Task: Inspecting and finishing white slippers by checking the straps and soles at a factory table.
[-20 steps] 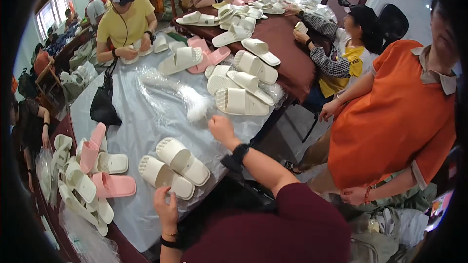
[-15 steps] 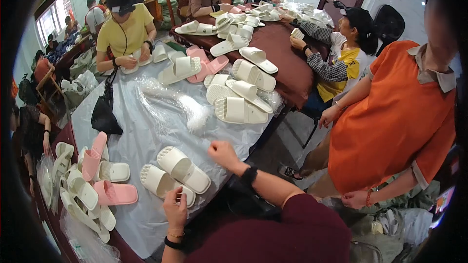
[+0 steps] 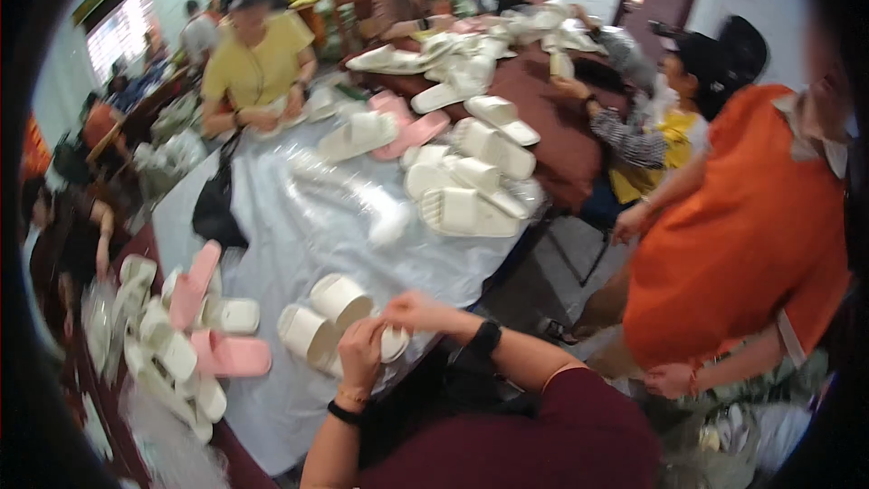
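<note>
Right hand (image 3: pixel 418 311) has come across to the left hand (image 3: pixel 362 351) since the earlier frame, where it sits well apart; the whole view has shifted and blurred a bit too. Fingers of both hands are curled in, fingertips meeting or nearly so; can't tell if anything is pinched between them.

Right under and just beyond them: front pair of white slippers (image 3: pixel 342 297), side by side, soles down, near the worktop's (image 3: pixel 272 272) near edge, heels partly behind the left hand.

Along the worktop's left edge, a heap of white slippers (image 3: pixel 167 344), pink slippers (image 3: pixel 231 354) on and beside it, clear bags (image 3: pixel 163 435) toward the near corner. Mid-worktop, shiny plastic wrap (image 3: pixel 386 225); black bag (image 3: pixel 217 204) near the left edge, further up.

At the far right corner, stacked white slippers (image 3: pixel 472 208), by the maroon table (image 3: pixel 548 118), which has more footwear. Worker in yellow (image 3: pixel 258 54) sits at the far edge, hands on something pale. Person in orange (image 3: pixel 738 235) stands off to the right.
</note>
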`<state>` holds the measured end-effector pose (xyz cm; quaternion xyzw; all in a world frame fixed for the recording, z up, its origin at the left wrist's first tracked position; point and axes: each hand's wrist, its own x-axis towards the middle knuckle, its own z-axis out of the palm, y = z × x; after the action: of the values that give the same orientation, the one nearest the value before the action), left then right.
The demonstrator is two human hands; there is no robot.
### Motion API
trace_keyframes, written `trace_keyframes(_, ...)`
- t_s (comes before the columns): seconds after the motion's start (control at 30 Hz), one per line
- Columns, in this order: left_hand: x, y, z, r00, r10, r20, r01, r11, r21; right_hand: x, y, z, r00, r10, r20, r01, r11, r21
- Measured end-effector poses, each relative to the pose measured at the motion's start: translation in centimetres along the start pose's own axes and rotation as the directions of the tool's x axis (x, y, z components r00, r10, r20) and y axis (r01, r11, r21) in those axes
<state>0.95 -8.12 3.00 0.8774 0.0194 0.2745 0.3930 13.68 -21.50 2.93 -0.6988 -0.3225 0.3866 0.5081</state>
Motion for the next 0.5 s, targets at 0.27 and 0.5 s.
trace_keyframes(0.27,-0.8,1.8,-1.4,0.999,-0.039,0.032,0.042,0.993,-0.113,11.5,4.0,-4.3,0.829,-0.514,-0.218,0.175,0.61,-0.773)
trace_keyframes(0.5,-4.1,4.7,-7.9,0.866,-0.022,0.499,0.315,0.8,-0.511,13.8,4.3,-8.6,0.857,-0.411,-0.311,0.023,0.633,-0.774)
